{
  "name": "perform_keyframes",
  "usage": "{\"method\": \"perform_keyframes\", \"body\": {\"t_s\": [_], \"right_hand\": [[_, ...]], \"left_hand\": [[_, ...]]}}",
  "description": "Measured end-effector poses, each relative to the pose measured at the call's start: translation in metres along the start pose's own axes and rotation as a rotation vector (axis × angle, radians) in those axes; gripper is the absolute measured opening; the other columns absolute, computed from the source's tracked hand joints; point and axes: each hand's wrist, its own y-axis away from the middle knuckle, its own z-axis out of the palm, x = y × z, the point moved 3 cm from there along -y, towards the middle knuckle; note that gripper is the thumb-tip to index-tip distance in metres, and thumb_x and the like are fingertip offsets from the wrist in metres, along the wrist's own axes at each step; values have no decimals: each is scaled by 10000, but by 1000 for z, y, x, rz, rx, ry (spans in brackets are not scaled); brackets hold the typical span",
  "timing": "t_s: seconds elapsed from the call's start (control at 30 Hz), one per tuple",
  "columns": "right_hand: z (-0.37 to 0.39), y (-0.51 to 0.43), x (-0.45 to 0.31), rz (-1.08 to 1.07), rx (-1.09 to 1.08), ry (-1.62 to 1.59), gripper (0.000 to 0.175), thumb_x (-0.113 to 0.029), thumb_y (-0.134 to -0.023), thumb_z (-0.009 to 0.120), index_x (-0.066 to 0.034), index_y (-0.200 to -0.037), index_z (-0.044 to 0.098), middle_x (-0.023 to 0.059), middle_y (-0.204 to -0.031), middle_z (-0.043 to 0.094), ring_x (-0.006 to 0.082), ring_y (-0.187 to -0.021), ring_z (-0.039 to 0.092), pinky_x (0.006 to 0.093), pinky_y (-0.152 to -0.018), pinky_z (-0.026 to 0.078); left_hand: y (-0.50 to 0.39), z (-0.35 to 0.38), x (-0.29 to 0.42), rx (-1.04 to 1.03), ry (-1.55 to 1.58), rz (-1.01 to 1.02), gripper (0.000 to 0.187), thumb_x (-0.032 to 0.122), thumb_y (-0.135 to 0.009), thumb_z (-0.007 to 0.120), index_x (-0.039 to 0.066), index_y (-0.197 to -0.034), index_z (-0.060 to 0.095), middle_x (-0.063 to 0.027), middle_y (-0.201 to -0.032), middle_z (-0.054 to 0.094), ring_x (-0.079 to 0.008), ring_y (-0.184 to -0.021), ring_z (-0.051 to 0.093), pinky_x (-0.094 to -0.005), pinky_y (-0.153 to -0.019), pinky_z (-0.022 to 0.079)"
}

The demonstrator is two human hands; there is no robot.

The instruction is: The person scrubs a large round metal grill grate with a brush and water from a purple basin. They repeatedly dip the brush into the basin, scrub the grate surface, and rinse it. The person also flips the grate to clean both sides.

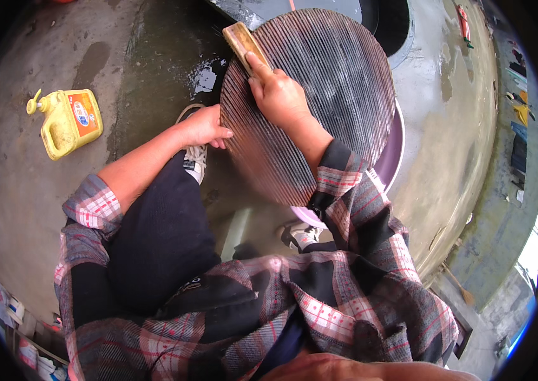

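A round slatted board [335, 81], ribbed and dark with brownish edges, tilts over a pale purple basin [395, 143]. My left hand [205, 127] grips the board's left edge, its thumb on the near face. In my right hand [281, 93] is a scrubbing brush [245, 43] with a worn, light wooden back, the index finger stretched along it. The brush lies across the board's upper left rim. Its bristles are mostly hidden under the block. The board covers much of the basin.
Left on the concrete floor stands a yellow pump jug [73, 121] with an orange label. A dark round tub [392, 28] is behind the board at the top. Water pools on the floor [202, 76] by my shoe [196, 162]. A broom [461, 285] lies at lower right.
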Motion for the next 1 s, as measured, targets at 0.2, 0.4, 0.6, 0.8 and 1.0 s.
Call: {"method": "perform_keyframes", "body": {"t_s": [0.2, 0.4, 0.6, 0.8, 1.0], "right_hand": [[-36, 115, -2, 156, -202, -51, 608, -222, -865, 601, -239, -1433, 386, 188, -782, 564, 372, -589, 596, 481, -552, 518], [-28, 77, 7, 148, -97, 1, 555, -248, -876, 590, -253, -1405, 419, 204, -780, 584, 369, -603, 610, 471, -572, 523], [-5, -33, 14, -3, 175, 6, 470, -306, -892, 561, -217, -1344, 475, 191, -748, 621, 386, -674, 634, 481, -610, 521], [-35, 148, -5, 236, -274, -83, 630, -216, -872, 590, -251, -1452, 345, 189, -790, 562, 377, -616, 600, 484, -587, 521], [-17, 58, 3, 20, -17, 12, 518, -258, -879, 594, -244, -1377, 451, 161, -738, 560, 342, -554, 597, 461, -539, 515]], "left_hand": [[-19, -21, 18, 228, 4, 184, 229, 43, -874, 586, -7, -1076, 491, -69, -843, 632, -133, -658, 606, -279, -588, 510], [-51, -30, 13, 459, -117, 392, 311, 67, -873, 599, -53, -1142, 499, -165, -1045, 667, -210, -977, 641, -332, -859, 480], [-57, -34, 6, 497, -39, 455, 357, 98, -872, 627, -50, -1173, 504, -123, -962, 665, -172, -849, 633, -316, -772, 493], [-33, -24, 5, 376, -8, 154, 313, 167, -918, 599, -17, -1159, 525, -49, -943, 624, -102, -753, 573, -261, -686, 492], [-15, 5, -3, 69, 132, 103, 326, 54, -896, 551, 29, -1204, 446, -68, -891, 617, -134, -677, 619, -266, -586, 527]]}}
